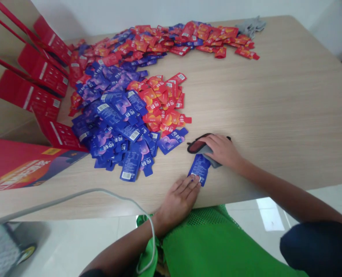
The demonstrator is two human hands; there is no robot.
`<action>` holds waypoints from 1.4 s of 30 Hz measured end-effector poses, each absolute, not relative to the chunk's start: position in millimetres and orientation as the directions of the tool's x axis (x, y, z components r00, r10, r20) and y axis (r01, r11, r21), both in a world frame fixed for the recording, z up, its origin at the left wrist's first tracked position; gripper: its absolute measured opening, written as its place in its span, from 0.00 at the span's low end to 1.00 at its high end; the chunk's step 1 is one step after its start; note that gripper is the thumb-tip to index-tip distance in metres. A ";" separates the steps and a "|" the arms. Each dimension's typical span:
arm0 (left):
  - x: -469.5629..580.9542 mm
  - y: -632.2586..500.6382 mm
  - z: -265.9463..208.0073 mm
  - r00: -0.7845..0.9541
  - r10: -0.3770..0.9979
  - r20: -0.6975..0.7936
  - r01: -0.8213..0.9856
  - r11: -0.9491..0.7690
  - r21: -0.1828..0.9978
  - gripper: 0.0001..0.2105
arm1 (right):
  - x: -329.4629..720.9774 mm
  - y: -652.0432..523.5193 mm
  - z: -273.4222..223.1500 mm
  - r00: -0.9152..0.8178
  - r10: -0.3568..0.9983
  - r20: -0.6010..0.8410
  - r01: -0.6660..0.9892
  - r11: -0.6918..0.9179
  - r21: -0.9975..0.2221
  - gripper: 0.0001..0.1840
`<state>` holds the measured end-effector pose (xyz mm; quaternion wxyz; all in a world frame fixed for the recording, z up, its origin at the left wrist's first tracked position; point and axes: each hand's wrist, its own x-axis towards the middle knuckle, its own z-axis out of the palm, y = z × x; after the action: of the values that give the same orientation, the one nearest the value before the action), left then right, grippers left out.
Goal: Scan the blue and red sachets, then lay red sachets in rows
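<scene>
A blue packet (200,167) with white print and a barcode lies flat near the table's front edge. My left hand (181,198) rests with its fingers stretched out on the packet's near end, pressing it to the table. At the packet's far end, my right hand (223,151) is closed over a grey and black pad-like thing (198,144) with a dark reddish part; its exact kind is unclear. The grey part covers the packet's far end. Just left of it lies another blue packet (172,141), beside a heap of blue packets (113,111).
Red and orange packets (162,102) adjoin the blue heap, and a mixed row (159,40) runs along the wall. A grey cloth (250,27) lies at the far end. Red cartons (41,88) stand left. A pale cable (98,190) crosses the front.
</scene>
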<state>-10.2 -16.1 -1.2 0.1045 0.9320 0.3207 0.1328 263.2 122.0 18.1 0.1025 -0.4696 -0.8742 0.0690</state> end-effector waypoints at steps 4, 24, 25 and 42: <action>-9.3 -15.2 -1.9 0.750 0.632 0.196 0.570 -0.768 0.291 0.19 | 276.1 137.2 50.6 -0.374 0.887 0.271 0.870 0.437 -0.230 0.27; -4.7 -12.2 2.2 0.747 0.623 0.232 0.553 -0.775 0.305 0.18 | 263.5 120.1 48.3 -0.362 0.854 0.373 0.798 0.491 -0.349 0.27; -4.5 -12.4 3.2 0.748 0.623 0.230 0.552 -0.776 0.307 0.17 | 254.5 106.3 51.4 -0.377 0.842 0.386 0.761 0.519 -0.389 0.28; -5.1 -10.9 0.7 0.741 0.636 0.213 0.561 -0.762 0.324 0.18 | 272.1 138.6 31.6 -0.414 0.861 0.295 0.824 0.492 -0.280 0.26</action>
<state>-5.1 -10.9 0.7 0.1203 0.9253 0.3235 0.1570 272.1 138.6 31.6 0.2030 -0.5019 -0.8396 0.0454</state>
